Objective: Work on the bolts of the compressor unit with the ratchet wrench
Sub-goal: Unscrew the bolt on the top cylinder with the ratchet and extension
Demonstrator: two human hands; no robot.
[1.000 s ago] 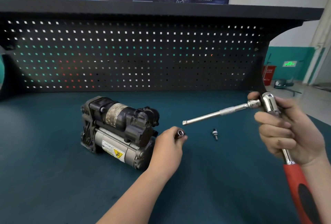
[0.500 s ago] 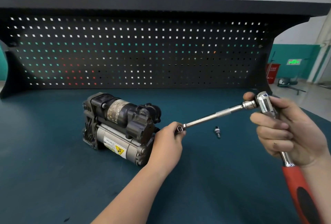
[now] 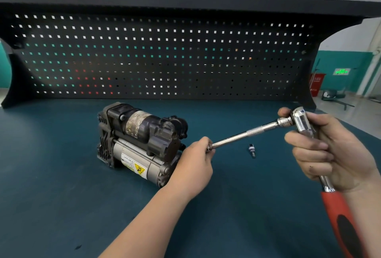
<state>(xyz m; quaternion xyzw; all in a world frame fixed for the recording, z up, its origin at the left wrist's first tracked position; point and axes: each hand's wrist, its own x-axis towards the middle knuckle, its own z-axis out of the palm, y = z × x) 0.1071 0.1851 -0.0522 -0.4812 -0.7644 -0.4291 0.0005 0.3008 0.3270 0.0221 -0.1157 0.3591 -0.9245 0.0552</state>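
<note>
- The right hand (image 3: 332, 150), at the right of the scene, has its fingers curled around the chrome head and upper shaft of one ratchet wrench (image 3: 303, 125); the thumb is hidden behind the head.
- The wrench's red and black handle (image 3: 344, 224) runs toward the near right corner and is cut off by the frame edge.
- One long chrome extension bar (image 3: 247, 134) slants from the wrench head down to the left.
- The left hand (image 3: 195, 162), near the centre, pinches the far-left tip of the bar; a small metal piece at that tip is mostly covered by the fingers and hard to identify.
- One compressor unit (image 3: 142, 144) sits on the teal bench top (image 3: 61, 195), just left of the left hand; its bolts cannot be made out.
- One small metal part (image 3: 252, 150) lies on the bench between the hands, too small to name.
- A black pegboard (image 3: 165, 57) stands along the far edge.
</note>
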